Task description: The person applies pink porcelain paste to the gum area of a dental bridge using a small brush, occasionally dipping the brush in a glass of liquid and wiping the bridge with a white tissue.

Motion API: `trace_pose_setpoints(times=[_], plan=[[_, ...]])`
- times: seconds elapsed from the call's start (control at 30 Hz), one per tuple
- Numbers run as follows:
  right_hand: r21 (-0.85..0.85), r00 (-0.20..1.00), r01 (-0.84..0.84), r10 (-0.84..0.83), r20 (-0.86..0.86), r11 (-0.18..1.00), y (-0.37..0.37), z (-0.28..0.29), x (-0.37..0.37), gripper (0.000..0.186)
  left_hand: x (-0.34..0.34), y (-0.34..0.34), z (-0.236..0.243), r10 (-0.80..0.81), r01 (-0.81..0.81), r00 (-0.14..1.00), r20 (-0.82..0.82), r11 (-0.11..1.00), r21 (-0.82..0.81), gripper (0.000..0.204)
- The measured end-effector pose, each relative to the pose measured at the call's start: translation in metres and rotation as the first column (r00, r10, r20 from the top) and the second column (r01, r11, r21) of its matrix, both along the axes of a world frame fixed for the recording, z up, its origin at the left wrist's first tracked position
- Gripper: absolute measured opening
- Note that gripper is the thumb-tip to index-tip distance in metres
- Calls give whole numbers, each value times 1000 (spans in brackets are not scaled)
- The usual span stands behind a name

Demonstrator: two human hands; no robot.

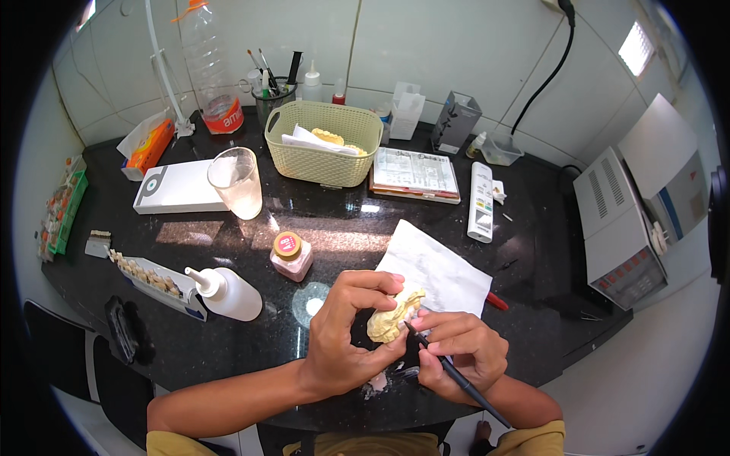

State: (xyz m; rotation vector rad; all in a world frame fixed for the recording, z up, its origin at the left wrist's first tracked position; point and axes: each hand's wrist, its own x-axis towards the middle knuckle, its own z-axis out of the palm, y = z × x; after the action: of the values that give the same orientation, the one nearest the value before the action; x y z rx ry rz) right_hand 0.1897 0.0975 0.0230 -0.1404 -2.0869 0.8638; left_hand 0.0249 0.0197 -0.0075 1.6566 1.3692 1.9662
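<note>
Between the thumb and fingers of my left hand [338,330] is a pale yellow plaster dental cast [388,321], held above the front of the table. My right hand [468,351] grips a slim black-handled tool [465,384] like a pen. Its narrow tip meets the near right side of the cast, where something whitish shows; the tip is too small to tell its kind. A white paper towel [449,266] lies just beyond both hands. Pinkish-white powder [376,384] is scattered on the table below the cast.
Left of my hands stand a jar of pink powder [292,258], a white squeeze bottle [232,295] and a clear cup [236,182]. A green basket [323,163] with more casts is behind. A remote [480,201] and a white boxy machine [620,228] are at right.
</note>
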Motion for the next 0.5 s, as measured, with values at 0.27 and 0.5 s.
trace_pose_setpoints(times=[0.27, 0.5], plan=[[-3, 1000, 1, -1, -23, 1000, 1, -3, 0, 21, -1, 1, 0, -5, 5, 1000, -5, 1000, 7, 43], [2, 1000, -5, 5, 7, 1000, 1, -1, 1, 21, 0, 1, 0, 0, 0, 1000, -8, 1000, 10, 43]])
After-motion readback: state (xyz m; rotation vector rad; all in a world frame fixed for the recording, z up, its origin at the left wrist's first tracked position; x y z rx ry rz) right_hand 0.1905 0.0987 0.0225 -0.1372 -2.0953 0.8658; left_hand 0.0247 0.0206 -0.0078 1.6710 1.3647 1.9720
